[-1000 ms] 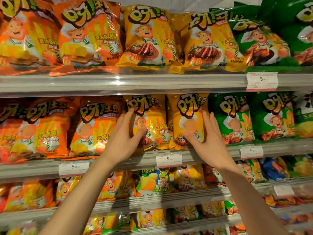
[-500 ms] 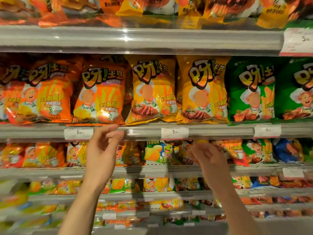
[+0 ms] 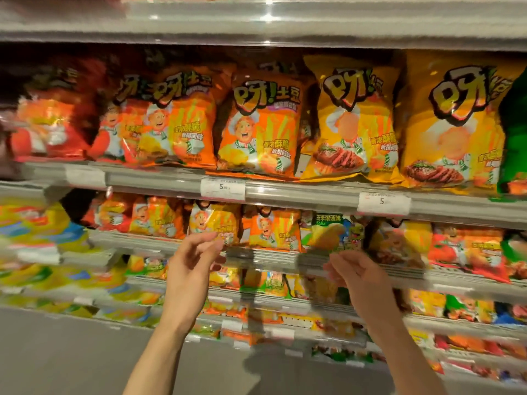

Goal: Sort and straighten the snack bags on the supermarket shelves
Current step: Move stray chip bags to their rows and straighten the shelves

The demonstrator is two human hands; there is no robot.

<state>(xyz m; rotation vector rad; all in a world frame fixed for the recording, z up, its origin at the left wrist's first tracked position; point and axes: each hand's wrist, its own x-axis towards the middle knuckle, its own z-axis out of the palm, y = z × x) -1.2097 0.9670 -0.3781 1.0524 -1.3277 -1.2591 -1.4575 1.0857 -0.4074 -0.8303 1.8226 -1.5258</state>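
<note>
Both hands dropped off the big yellow bags (image 3: 352,124) to the shelf below. Left hand (image 3: 194,260) and right hand (image 3: 353,276) loosely curled, empty, just under the small orange bag (image 3: 271,230). That row looks next for straightening.

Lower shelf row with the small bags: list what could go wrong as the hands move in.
1. The green corn-soup bag stands among orange and yellow ones, so it may be straightened in place rather than sorted out.
2. The small orange bag leans at the shelf lip; a careless nudge from the left hand or right hand might tip it off.
3. The view is blurred, so a reach may miss.
</note>
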